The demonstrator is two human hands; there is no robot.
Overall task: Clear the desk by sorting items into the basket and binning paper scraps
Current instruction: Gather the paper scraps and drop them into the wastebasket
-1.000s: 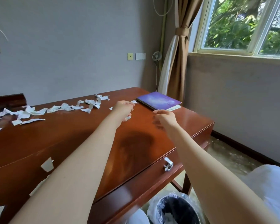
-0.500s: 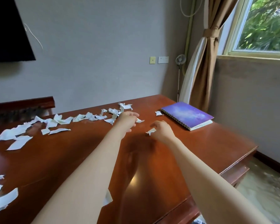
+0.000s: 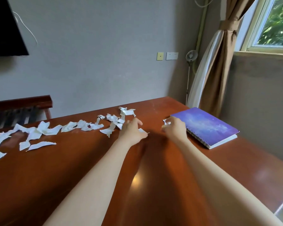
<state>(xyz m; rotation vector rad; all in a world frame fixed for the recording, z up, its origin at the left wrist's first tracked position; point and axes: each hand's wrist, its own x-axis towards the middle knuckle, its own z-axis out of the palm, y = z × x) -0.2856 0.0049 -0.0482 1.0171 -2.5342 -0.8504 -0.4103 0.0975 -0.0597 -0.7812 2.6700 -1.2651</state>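
Note:
Torn white paper scraps (image 3: 39, 131) lie in a ragged row across the far left half of the brown wooden desk (image 3: 153, 168). My left hand (image 3: 131, 131) hovers at the right end of that row, fingers curled, with a small scrap (image 3: 142, 130) at its thumb. My right hand (image 3: 175, 129) is a short way to the right, its curled fingertips pinching another scrap (image 3: 166, 122) beside the purple spiral notebook (image 3: 206, 124). The notebook lies flat near the desk's far right corner. Neither a basket nor a bin is in view.
A dark screen (image 3: 3, 25) hangs on the wall at upper left. Behind the desk's left end stands a wooden slatted bench (image 3: 20, 108). A tied brown curtain (image 3: 219, 70) and a small standing fan (image 3: 191, 56) are past the far right corner.
My view turned left and up, so the bin below the desk's edge dropped out of sight. Both hands reached farther across the desk. The right hand moved from one loose scrap to the one by the notebook.

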